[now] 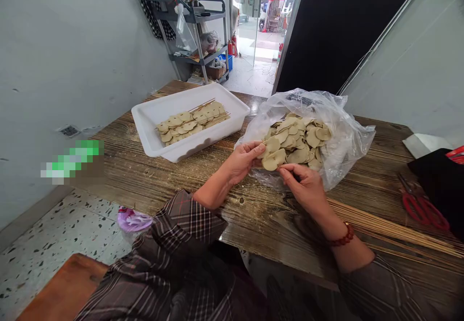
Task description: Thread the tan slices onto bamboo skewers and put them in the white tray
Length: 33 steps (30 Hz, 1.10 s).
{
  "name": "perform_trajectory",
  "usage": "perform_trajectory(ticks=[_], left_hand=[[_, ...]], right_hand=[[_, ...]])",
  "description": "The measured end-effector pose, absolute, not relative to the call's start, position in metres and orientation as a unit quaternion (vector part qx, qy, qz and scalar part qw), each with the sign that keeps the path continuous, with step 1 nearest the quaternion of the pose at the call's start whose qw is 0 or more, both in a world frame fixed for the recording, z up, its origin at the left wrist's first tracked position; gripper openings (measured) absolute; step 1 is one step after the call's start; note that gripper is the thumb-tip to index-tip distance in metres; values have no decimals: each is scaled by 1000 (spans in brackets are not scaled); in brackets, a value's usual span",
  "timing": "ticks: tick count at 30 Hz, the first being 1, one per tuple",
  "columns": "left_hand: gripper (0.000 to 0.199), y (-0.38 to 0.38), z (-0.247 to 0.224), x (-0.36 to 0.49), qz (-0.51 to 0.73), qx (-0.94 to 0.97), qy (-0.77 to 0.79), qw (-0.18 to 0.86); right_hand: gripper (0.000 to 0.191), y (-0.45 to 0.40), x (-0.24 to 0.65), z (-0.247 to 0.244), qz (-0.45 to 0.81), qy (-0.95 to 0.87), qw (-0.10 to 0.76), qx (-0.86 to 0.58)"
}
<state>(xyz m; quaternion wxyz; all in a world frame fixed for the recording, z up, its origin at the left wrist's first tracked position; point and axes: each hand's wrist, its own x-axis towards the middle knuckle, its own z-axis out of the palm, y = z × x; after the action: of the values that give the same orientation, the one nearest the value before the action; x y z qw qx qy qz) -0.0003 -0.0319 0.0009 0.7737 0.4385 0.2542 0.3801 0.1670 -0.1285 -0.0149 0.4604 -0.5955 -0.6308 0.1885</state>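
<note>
1. Over the near edge of the bag, held a few pale slices in the left hand, just in front of the heap of loose ones.
2. Closed left thumb and fingers on the slices from the left, thumb uppermost. Could not count the layers gripped.
3. Pinched at the lower right edge of the slices with the right hand, thumb and forefinger nearly together, likely on a stick; could not make out much of it. Curled the remaining right fingers toward the palm.
4. Judging by the pose, looked to be threading slices onto the stick.
5. For the next move, needed a firm but light left hold, the stick lined up with the slices, and a slow push, so as not to split a thin edge or prick a finger.
6. To the left of the bag, had the white tray on the table, with threaded slices lying in overlapping rows and stick ends jutting past.
7. Beside the right forearm, had spare sticks lying loosely bunched.
8. Farther right, had red-handled scissors on the table.
9. Beyond the table, had a trolley near the wall and a glass door past it.
</note>
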Motion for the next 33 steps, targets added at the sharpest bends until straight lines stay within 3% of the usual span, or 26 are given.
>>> perform_trajectory(ticks=[13,33], left_hand=[[26,-25,6,-6,448,353,276,774],[35,-38,0,7,439,388,260,767]], right_hand=[[29,-128,164,-17,224,-634,447,-590],[28,-129,161,-14,193,-624,443,-614]])
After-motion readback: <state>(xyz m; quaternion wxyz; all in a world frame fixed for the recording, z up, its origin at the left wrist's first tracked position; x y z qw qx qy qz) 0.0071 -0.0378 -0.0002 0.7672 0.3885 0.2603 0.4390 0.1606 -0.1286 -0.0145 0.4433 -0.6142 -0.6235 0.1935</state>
